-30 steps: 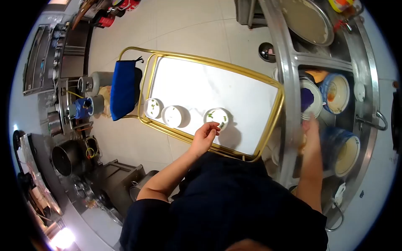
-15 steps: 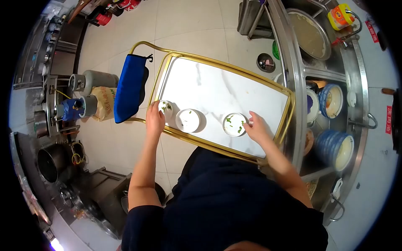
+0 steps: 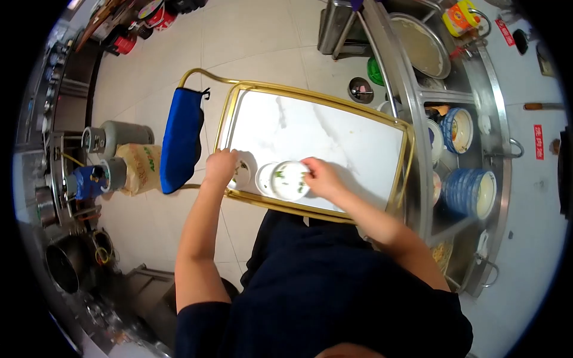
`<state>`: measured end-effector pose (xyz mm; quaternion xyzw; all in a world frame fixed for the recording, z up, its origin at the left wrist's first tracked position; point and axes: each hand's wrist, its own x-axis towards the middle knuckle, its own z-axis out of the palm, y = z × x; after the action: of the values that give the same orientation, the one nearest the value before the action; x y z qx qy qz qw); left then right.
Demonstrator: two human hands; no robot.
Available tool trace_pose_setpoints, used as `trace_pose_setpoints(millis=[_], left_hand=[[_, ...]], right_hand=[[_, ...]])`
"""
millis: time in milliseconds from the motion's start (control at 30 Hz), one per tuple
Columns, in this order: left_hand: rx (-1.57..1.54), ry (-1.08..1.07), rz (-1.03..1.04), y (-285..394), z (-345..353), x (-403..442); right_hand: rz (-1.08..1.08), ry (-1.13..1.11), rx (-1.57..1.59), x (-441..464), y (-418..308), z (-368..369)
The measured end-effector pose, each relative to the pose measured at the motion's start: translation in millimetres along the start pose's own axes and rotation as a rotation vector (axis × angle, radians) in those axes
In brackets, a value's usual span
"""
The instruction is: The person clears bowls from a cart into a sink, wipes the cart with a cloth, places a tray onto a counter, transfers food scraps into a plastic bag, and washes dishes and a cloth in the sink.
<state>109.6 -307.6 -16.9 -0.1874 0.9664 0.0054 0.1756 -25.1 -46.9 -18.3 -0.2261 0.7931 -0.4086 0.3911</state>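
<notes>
My right hand pinches the rim of a small white bowl with green leafy bits inside. That bowl is held over the right part of a middle white bowl, partly hiding it. At the left end of the row, my left hand has its fingers closed at the edge of another white bowl, which also has green bits in it. All this is near the front edge of a gold-framed cart with a white marble-patterned top.
A blue cloth bag hangs on the cart's handle at the left. Along the right runs a steel sink holding stacked blue-and-white bowls. Gas cylinders and a tan sack stand on the floor at the left.
My right hand has taken hold of the right-hand bowl and brought it left, over the middle bowl. My left hand stays at the left bowl. The whole view has shifted slightly.
</notes>
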Motion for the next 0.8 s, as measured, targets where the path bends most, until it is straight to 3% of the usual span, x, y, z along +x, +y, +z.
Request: trace_pose_setpoints(millis=[67,133,200,267,400,500,600,633,667,700,733,767,800], left_hand=[[-0.069,0.084,-0.007,0,-19,-10],[-0.159,0.145,-0.072,-11,-28,-21],[-0.378,0.344,-0.135,-15,-34,-37],[-0.564,0.162,-0.280,-13,-41,-49],[-0.869,0.059,-0.288,22,-8,-53],[-0.857,0.065,-0.277,47,4,-54],[-1.047,0.187,-0.320,59,40,-53],[-1.146,0.238,-0.332,56,62,-51],[-1.132,0.039,-0.357,40,87,-49],[-1.369,-0.216,-0.407,45,63,-47],[-1.599,-0.285,-0.399,50,58,-50],[-1.691,-0.316,-0.505,67,30,-50],[-1.649,-0.311,-0.402,69,48,-40]], right_hand=[[-0.155,-0.035,-0.155,12,-5,20],[-0.103,-0.048,-0.181,19,-5,33],[-0.110,-0.047,-0.155,19,1,37],[-0.083,-0.041,-0.114,17,3,39],[0.052,-0.081,0.059,18,25,39],[0.158,-0.225,0.284,10,14,33],[0.015,-0.131,0.313,21,44,72],[0.014,-0.204,0.274,28,46,74],[0.014,-0.276,0.235,35,46,77],[-0.004,-0.210,0.239,36,47,85],[0.021,-0.282,0.163,30,37,71],[-0.013,-0.216,0.155,36,47,85],[-0.002,-0.201,0.199,30,40,68]])
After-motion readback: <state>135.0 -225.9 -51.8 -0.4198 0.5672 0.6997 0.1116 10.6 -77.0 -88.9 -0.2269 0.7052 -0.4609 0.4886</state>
